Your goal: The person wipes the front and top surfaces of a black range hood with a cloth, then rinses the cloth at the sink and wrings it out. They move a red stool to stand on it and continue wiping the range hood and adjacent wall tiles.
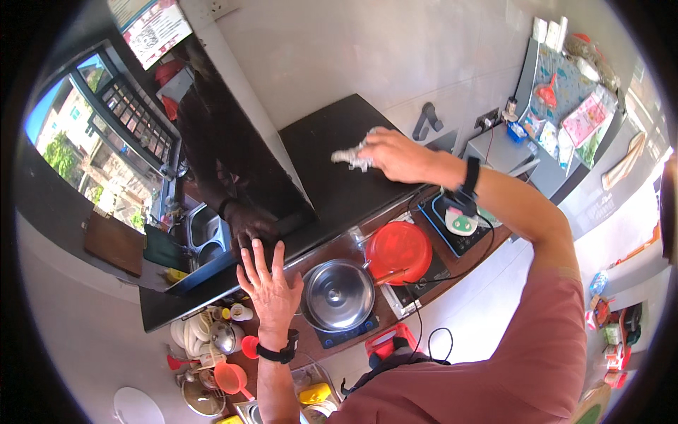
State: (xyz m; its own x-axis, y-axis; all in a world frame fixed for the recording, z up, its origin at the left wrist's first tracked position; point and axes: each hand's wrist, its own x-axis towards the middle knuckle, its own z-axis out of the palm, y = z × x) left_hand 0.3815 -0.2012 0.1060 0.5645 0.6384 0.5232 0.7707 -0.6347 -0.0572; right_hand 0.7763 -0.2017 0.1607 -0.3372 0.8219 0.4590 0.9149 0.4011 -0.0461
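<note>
My right hand (397, 156) grips a crumpled greyish cloth (352, 157) just over a flat black surface (328, 127). The cloth appears to touch that surface, though the contact is partly hidden under my fingers. My left hand (270, 291) is spread, its fingertips at the lower edge of a glossy black panel (243, 143). A dark reflection of a person and a hand shows in this panel. Nothing is held in my left hand, and a black band circles each wrist. Below lie a lidded metal pot (340, 294) and a red basin (399, 252).
A red stool (389, 339) stands on the floor beneath me. Black cables hang near the counter edge. An induction cooker (461, 225) sits right of the basin. Dishes and a red strainer (230, 377) crowd the lower left. A grey cabinet (567, 100) bears bags and a red scoop.
</note>
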